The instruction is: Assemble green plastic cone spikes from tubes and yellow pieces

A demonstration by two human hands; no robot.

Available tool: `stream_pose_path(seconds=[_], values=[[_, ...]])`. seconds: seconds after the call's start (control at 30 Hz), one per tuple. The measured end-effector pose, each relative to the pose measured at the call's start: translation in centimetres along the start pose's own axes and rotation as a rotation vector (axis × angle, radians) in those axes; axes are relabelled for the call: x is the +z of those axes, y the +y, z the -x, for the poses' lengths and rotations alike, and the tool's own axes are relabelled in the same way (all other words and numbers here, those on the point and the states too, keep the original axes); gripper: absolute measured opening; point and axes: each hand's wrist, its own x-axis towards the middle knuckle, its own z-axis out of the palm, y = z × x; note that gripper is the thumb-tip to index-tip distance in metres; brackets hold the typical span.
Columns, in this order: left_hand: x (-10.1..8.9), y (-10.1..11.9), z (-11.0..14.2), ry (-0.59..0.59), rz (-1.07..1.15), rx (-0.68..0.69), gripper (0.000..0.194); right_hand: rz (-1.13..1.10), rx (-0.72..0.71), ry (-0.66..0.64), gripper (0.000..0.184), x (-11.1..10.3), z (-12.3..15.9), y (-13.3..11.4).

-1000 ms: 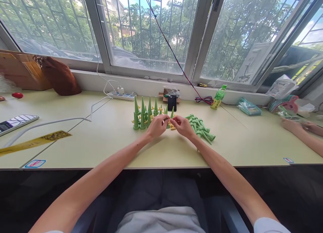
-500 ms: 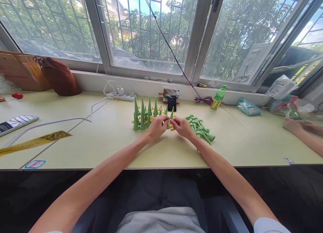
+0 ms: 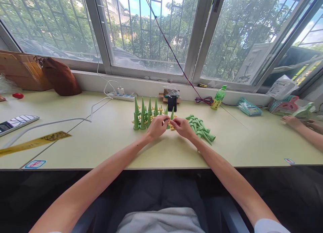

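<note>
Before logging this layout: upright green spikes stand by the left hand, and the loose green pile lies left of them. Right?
Not quite: in the head view, the loose green pile lies right of the upright green spikes, beside the right hand. The spikes do stand by the left hand.

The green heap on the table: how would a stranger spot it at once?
Find the pale table, then the right hand near its middle. Just to that hand's right lies the heap of green spikes. Its pieces lie tumbled over one another, while the upright green spikes stand beside the left hand.
</note>
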Motion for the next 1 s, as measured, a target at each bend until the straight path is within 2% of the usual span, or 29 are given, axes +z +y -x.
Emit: stream_pose_path(seconds=[0.1, 0.3, 0.47, 0.7, 0.83, 1.0], values=[[-0.01, -0.07, 0.01, -0.001, -0.003, -0.003, 0.017, -0.006, 0.022, 0.024, 0.040, -0.09, 0.00, -0.13], [-0.24, 0.17, 0.02, 0.004, 0.016, -0.036, 0.017, -0.101, 0.019, 0.028, 0.027, -0.08, 0.10, -0.09], [-0.22, 0.19, -0.01, 0.005, 0.009, -0.044, 0.017, -0.092, 0.009, 0.029, 0.023, 0.02, 0.05, 0.02], [-0.12, 0.06, 0.03, -0.006, 0.001, -0.024, 0.017, 0.017, 0.023, 0.012, 0.043, -0.08, -0.08, -0.03], [-0.15, 0.06, 0.05, 0.002, 0.007, -0.031, 0.017, -0.055, 0.019, 0.010, 0.031, -0.04, 0.01, 0.03], [-0.19, 0.06, 0.04, 0.005, 0.002, -0.025, 0.017, -0.088, -0.002, -0.026, 0.029, 0.06, 0.04, 0.20]])
